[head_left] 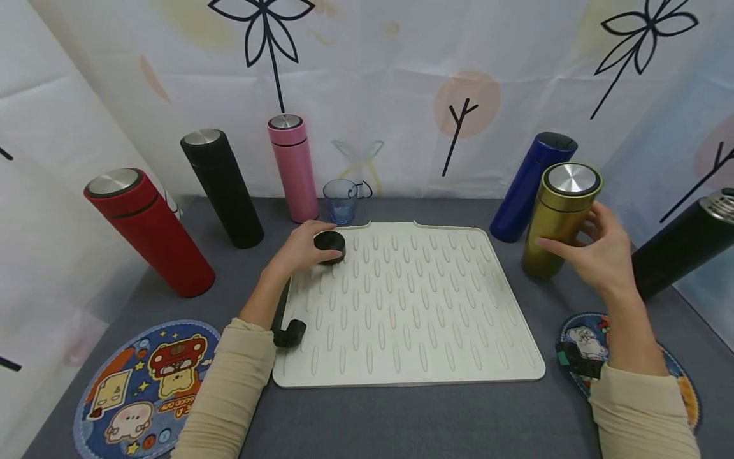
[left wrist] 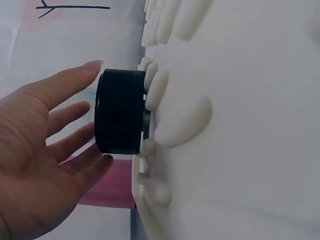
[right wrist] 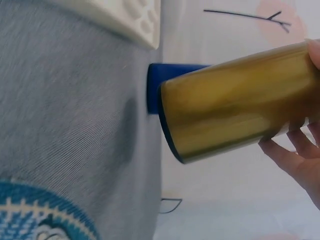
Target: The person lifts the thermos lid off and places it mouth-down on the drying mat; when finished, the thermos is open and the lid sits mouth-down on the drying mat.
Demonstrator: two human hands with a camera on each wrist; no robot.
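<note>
On the white ridged drying mat (head_left: 413, 306), near its far left corner, lies a round black bottle lid (head_left: 329, 242). My left hand (head_left: 306, 247) is around this lid, thumb on the near side and fingers behind; in the left wrist view the extended fingers lie loosely about the lid (left wrist: 121, 111). To the right of the mat, my right hand (head_left: 603, 255) grips a gold thermos bottle (head_left: 556, 220) with a silver-topped cap. In the right wrist view the gold bottle (right wrist: 235, 102) is tilted, its base lifted off the grey table.
Red (head_left: 151, 229), black (head_left: 223, 188) and pink (head_left: 295, 169) bottles stand left and behind, beside a clear blue glass cup (head_left: 342, 204). A blue bottle (head_left: 530, 188) and a black thermos (head_left: 682, 245) stand right. Round cartoon mats (head_left: 149, 389) lie on both sides.
</note>
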